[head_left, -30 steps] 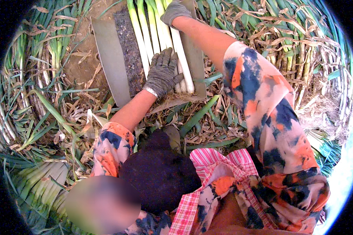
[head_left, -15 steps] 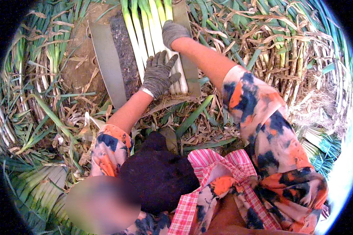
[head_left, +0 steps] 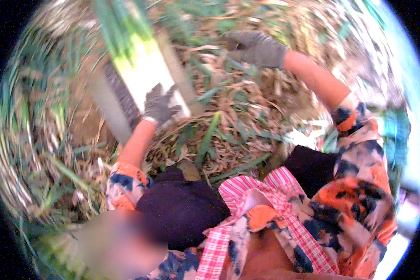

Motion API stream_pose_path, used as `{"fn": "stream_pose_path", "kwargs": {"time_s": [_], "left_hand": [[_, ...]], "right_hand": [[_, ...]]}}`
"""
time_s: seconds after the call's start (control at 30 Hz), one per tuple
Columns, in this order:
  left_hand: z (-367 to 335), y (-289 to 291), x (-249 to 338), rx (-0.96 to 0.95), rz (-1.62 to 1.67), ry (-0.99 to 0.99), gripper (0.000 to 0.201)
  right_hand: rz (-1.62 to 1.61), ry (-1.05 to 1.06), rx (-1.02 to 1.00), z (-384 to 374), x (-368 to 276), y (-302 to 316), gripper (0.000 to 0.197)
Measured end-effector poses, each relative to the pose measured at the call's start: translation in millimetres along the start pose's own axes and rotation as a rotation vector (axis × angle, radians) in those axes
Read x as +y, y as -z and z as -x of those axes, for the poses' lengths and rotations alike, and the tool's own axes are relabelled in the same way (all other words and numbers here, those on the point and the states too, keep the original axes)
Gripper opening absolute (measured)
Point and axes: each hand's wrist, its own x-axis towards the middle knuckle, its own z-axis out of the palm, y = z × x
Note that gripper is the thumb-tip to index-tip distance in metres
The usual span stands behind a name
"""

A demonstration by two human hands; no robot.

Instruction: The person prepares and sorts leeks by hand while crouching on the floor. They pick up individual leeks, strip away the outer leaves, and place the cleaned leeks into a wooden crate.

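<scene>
Leeks (head_left: 142,70) lie under the flat, spread left grip (head_left: 159,105); right grip (head_left: 256,46) curled, empty.

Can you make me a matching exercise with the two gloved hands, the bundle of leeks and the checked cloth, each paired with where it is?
Things:
1. left hand
2. right hand
3. bundle of leeks
4. checked cloth

Places:
A. low in the picture, on the lap
B. over dry leaf litter, upper right
C. on the white stalk ends
D. on the flat board, upper left

Pairs: 1-C, 2-B, 3-D, 4-A
</scene>
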Motion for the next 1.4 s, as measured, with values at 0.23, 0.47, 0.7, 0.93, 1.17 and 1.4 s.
{"fn": "stream_pose_path", "kwargs": {"time_s": [0.23, 0.47, 0.7, 0.93, 1.17, 1.4], "left_hand": [[-34.3, 17.8, -52.8, -0.165, -0.054, -0.057, 0.075], [-93.2, 83.1, -2.1, -0.488, 0.112, 0.183, 0.045], [-116.0, 192.8, 234.3, -0.319, 0.422, -0.196, 0.034], [-51.0, 166.8, 546.7, -0.345, 0.647, -0.614, 0.037], [-33.7, 75.6, 675.0, -0.739, 0.851, -0.612, 0.036], [-4.0, -11.8, 702.9, -0.915, 0.695, 0.134, 0.036]], "right_hand": [[-0.183, -0.849, 0.552, 319.1, 43.3, 108.1, 0.032], [-0.13, -1.733, 1.285, 718.1, 0.8, -169.2, 0.013], [-1.041, -1.969, 1.51, 689.4, -27.4, -291.5, 0.006], [-0.21, -2.11, 0.537, 665.6, 26.0, -342.6, 0.024], [-0.626, -2.052, 0.527, 670.8, 28.3, -321.9, 0.039], [-1.817, -0.991, 1.752, 589.0, -22.8, -158.6, 0.045]]}}
